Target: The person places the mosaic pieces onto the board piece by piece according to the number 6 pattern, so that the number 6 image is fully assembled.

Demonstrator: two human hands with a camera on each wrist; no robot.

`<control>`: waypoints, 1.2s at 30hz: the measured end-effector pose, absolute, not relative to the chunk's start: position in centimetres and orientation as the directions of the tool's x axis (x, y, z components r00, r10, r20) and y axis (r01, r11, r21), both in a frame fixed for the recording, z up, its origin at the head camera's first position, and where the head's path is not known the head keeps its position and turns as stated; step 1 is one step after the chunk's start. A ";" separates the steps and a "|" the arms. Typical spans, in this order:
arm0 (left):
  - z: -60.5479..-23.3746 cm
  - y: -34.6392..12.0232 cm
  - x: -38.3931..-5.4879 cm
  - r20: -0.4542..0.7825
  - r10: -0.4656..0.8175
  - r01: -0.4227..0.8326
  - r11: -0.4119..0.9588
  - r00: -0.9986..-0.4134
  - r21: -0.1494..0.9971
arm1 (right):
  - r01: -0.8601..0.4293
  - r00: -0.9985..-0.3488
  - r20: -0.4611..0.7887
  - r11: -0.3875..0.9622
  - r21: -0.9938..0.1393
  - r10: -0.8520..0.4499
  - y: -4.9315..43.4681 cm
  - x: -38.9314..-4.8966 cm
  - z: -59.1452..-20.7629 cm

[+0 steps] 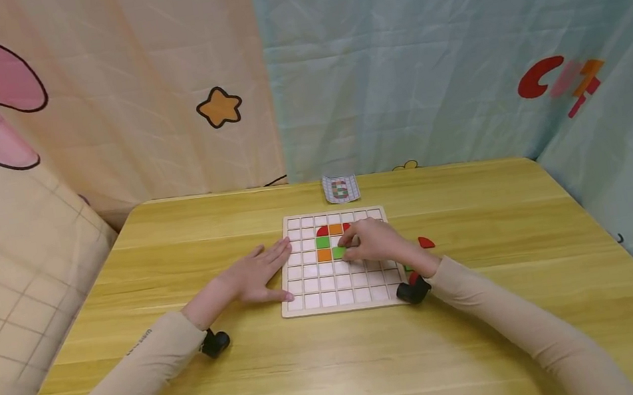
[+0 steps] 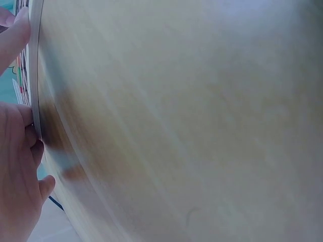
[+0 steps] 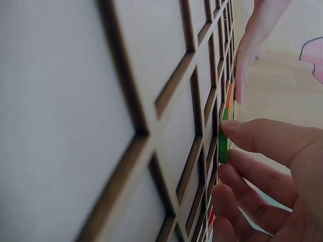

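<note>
A pale wooden grid board [image 1: 329, 299] lies on the table. My right hand [image 1: 377, 241] is over its upper middle, thumb and index finger pinching a green square tile [image 3: 223, 138] at the grid. Left of that tile sits an orange square tile [image 1: 324, 255], with another green square tile [image 1: 323, 242] above it. The row above holds a red rounded-corner tile [image 1: 322, 231], an orange tile [image 1: 336, 229] and a red tile [image 1: 346, 227] partly hidden by my fingers. My left hand [image 1: 256, 277] rests with straight, spread fingers on the board's left edge.
A small pattern card [image 1: 341, 189] lies behind the board near the table's back edge. To the right are a loose red quarter-round tile [image 1: 427, 243] and more red and green pieces, partly covered by my right wrist. Curtains [image 1: 431, 60] hang behind the table.
</note>
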State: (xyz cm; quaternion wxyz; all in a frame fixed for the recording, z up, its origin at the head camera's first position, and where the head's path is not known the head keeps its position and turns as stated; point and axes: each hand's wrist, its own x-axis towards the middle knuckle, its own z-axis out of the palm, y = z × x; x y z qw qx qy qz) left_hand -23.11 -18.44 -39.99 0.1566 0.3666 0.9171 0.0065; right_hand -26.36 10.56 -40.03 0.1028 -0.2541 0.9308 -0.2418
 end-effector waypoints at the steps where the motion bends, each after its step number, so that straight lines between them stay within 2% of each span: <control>1: -40.0 -18.5 -23.1 -0.282 0.675 0.670 0.731 -0.682 0.129 | -0.422 -0.850 -0.069 0.753 -0.505 -0.522 10.5 -26.3 -40.0; 16: -40.2 -18.5 -23.1 -0.290 0.670 0.668 0.734 -0.684 0.121 | -0.371 -0.869 -0.065 0.735 -0.567 -0.490 12.5 -25.5 -38.9; 29: -40.3 -18.4 -23.2 -0.279 0.673 0.668 0.733 -0.685 0.129 | -0.359 -0.903 0.023 0.723 -0.590 -0.429 18.1 -24.8 -38.2; 36: -40.2 -18.4 -23.1 -0.285 0.672 0.668 0.733 -0.683 0.126 | -0.327 -0.921 0.028 0.731 -0.599 -0.389 22.0 -24.8 -38.5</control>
